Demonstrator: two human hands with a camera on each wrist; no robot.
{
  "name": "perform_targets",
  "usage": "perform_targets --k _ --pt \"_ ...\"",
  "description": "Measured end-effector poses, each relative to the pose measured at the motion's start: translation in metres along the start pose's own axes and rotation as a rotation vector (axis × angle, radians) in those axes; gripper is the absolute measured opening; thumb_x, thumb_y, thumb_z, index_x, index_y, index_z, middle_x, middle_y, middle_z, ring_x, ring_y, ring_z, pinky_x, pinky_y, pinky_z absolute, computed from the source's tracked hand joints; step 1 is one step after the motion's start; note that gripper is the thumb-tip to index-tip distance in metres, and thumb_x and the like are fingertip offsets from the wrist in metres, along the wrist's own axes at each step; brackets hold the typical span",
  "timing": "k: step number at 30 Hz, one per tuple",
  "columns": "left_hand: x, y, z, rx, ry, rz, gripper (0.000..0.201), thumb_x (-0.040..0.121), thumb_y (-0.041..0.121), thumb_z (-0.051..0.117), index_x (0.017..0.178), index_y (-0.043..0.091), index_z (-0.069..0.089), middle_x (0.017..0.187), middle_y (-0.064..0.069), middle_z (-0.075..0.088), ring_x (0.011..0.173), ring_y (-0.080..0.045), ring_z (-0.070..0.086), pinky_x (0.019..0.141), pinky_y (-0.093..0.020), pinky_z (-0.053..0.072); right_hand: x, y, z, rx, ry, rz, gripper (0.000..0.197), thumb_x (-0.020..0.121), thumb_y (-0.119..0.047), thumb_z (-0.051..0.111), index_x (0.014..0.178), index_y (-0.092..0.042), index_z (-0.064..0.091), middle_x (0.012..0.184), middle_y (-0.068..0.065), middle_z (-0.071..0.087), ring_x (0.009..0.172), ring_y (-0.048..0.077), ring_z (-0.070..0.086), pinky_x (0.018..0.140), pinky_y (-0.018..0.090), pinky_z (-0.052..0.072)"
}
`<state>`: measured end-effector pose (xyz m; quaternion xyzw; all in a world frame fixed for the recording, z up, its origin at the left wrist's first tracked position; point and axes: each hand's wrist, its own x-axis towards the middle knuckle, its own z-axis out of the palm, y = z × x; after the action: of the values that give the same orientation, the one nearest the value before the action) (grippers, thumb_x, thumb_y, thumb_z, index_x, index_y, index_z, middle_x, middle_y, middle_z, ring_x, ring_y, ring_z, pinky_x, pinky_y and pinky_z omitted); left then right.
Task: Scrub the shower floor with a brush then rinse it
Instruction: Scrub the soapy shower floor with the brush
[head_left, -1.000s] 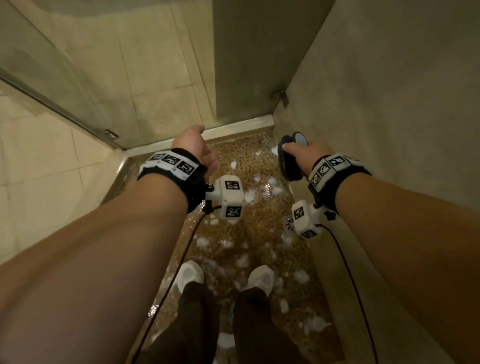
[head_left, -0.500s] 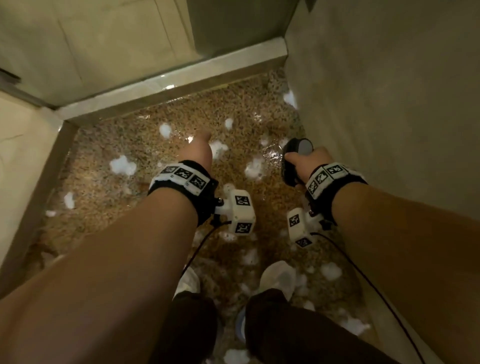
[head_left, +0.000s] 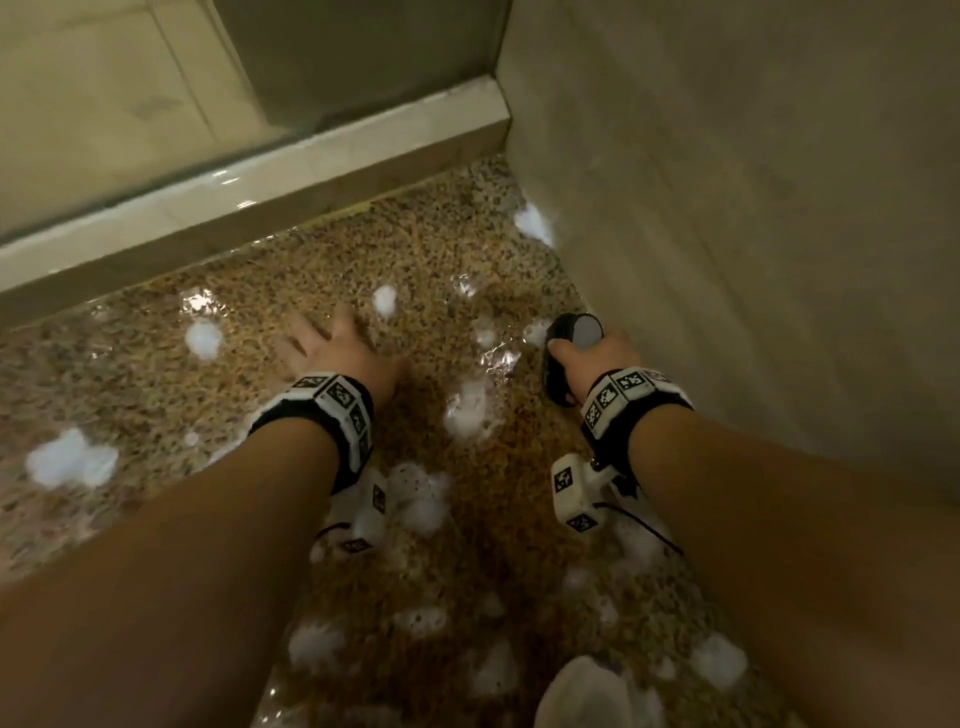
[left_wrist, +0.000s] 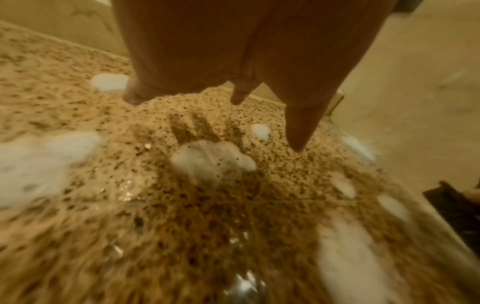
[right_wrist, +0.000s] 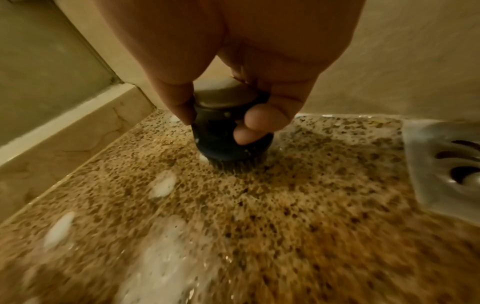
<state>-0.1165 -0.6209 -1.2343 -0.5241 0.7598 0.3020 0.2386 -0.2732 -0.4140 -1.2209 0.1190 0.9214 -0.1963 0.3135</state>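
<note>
The speckled brown shower floor (head_left: 156, 374) is wet and dotted with white foam clumps (head_left: 70, 462). My right hand (head_left: 592, 358) grips a round dark brush (head_left: 563, 358) with a grey top, close to the right wall. In the right wrist view the brush (right_wrist: 228, 142) stands upright with its bristles on the floor (right_wrist: 285, 216), fingers (right_wrist: 257, 123) curled round its body. My left hand (head_left: 332, 348) hovers low over the floor with fingers spread and straight, holding nothing. The left wrist view shows its fingers (left_wrist: 301, 127) above a foam clump (left_wrist: 207, 162).
A pale raised curb (head_left: 249, 187) with a glass panel runs along the far side. A beige wall (head_left: 753, 208) bounds the right. A metal drain grate (right_wrist: 446, 164) lies right of the brush. My white shoe (head_left: 587, 696) stands at the bottom.
Both hands have dropped toward the floor as the view tipped down. The left hand has spread its fingers low over the floor. The brush has come down to the wet floor.
</note>
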Motion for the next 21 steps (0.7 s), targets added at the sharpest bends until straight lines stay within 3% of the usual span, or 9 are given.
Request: perform_targets --k 4,6,8,12,16,21 --pt "0.028 -0.006 0.005 0.116 -0.077 -0.053 0.143 0.056 0.073 0.086 0.155 0.048 -0.014 0.161 -0.012 -0.035 0.149 -0.048 -0.022 0.113 -0.078 0.012 0.021 -0.003 0.018 -0.035 0.024 -0.023 0.090 0.075 -0.063 0.068 0.141 -0.007 0.045 0.116 0.015 0.066 0.089 0.036 0.069 0.076 0.043 0.060" --pt "0.033 -0.008 0.009 0.161 -0.108 -0.059 0.150 0.055 0.065 0.091 0.152 0.050 -0.022 0.159 -0.013 -0.039 0.147 -0.050 -0.025 0.109 -0.081 0.015 0.028 -0.001 0.023 -0.078 0.044 -0.030 0.088 0.081 -0.060 0.068 0.145 -0.008 0.040 0.127 0.017 0.061 0.103 0.037 0.065 0.077 0.036 0.051" --pt "0.036 -0.009 0.012 0.201 -0.120 -0.070 0.155 0.053 0.061 0.093 0.149 0.051 -0.028 0.157 -0.014 -0.043 0.146 -0.050 -0.027 0.106 -0.083 0.017 0.030 -0.002 0.028 -0.099 0.051 -0.034 0.085 0.086 -0.056 0.067 0.149 -0.009 0.033 0.135 0.017 0.057 0.113 0.038 0.060 0.078 0.035 0.042" --pt "0.034 -0.008 0.009 0.198 -0.145 -0.073 0.158 0.050 0.059 0.094 0.147 0.052 -0.030 0.155 -0.013 -0.046 0.146 -0.049 -0.029 0.104 -0.085 0.015 0.029 -0.012 0.033 -0.085 0.052 -0.023 0.083 0.089 -0.049 0.067 0.152 -0.011 0.028 0.135 0.018 0.056 0.111 0.038 0.060 0.075 0.036 0.042" --pt "0.033 -0.010 0.010 0.178 -0.147 -0.058 0.159 0.047 0.060 0.094 0.146 0.053 -0.030 0.152 -0.012 -0.049 0.145 -0.049 -0.031 0.104 -0.085 0.012 0.031 -0.016 0.034 -0.071 0.042 -0.009 0.078 0.092 -0.044 0.066 0.150 -0.008 0.028 0.131 0.019 0.057 0.086 0.032 0.051 0.072 0.038 0.042" --pt "0.025 -0.030 0.010 0.182 -0.095 0.042 0.150 0.046 0.085 0.079 0.140 0.058 -0.035 0.152 -0.010 -0.051 0.145 -0.047 -0.032 0.112 -0.077 -0.004 0.033 -0.021 0.034 -0.078 0.017 0.005 0.083 0.094 -0.044 0.064 0.152 -0.006 0.020 0.130 0.021 0.057 0.084 0.032 0.051 0.073 0.042 0.049"
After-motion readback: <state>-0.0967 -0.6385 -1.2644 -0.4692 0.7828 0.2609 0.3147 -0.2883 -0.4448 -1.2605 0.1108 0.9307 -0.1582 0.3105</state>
